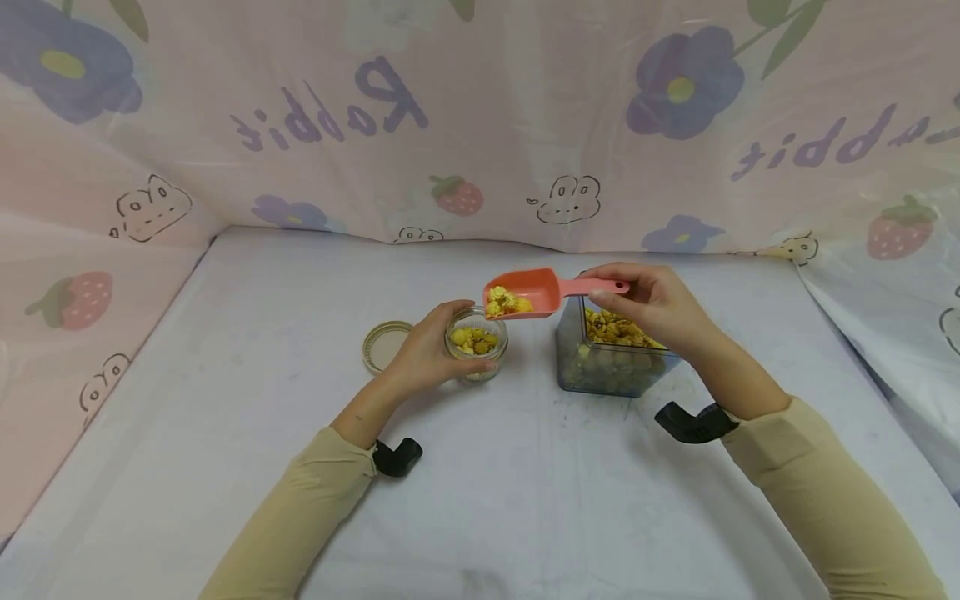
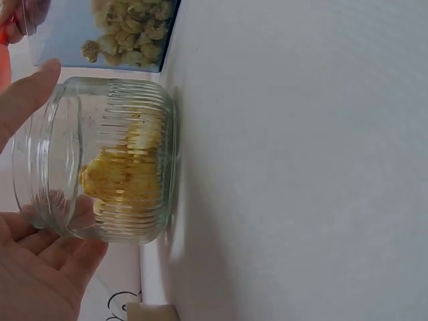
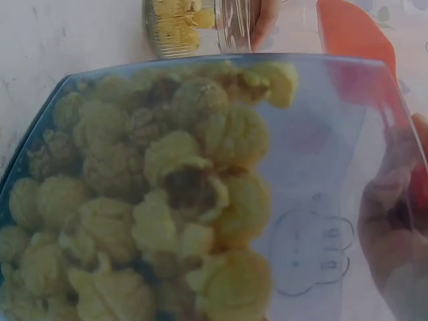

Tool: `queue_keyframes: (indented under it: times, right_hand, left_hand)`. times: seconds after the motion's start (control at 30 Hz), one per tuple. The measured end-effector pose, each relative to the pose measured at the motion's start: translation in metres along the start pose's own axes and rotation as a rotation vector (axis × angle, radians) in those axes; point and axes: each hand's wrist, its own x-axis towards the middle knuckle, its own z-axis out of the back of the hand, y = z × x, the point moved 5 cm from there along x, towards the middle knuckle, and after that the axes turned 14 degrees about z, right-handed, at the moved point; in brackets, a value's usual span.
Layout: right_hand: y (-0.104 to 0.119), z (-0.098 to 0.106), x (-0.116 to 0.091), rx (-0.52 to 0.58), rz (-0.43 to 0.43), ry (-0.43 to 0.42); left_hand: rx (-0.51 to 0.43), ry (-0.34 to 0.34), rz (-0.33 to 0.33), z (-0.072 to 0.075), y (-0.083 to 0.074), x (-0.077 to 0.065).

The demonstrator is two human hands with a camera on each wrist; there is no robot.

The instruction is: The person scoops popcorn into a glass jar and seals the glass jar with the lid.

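Observation:
My left hand (image 1: 422, 352) holds a small ribbed glass jar (image 2: 144, 93) upright on the table, thumb on the near side and fingers on the far side. Yellow popcorn (image 1: 474, 340) lies in the jar's lower part. In my right hand (image 1: 660, 304) is the handle of an orange-pink scoop (image 1: 546, 290), pinched between thumb and fingers. Some popcorn (image 1: 506, 302) sits at the scoop's front end, which hangs just above the jar's right rim. Beneath the right hand stands a clear bluish box (image 1: 600, 382) with much popcorn inside.
A round jar lid (image 1: 384, 350) lies on the white-covered table (image 1: 480, 500), left of the jar and partly behind the left hand. A printed pink curtain (image 1: 495, 125) closes off the back and sides. Each wrist wears a black camera mount.

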Motion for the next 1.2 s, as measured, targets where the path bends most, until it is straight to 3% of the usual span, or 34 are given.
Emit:
queue_keyframes:
  times: [0.83, 1.2]
  right_hand:
    - [0.0, -0.011, 0.006, -0.055, -0.025, 0.127]
    - [0.005, -0.014, 0.012, -0.175, 0.075, 0.164]
  left_hand:
    - [-0.066, -0.012, 0.029, -0.001, 0.005, 0.002]
    - [-0.096, -0.009, 0.036, -0.002, 0.006, 0.001]
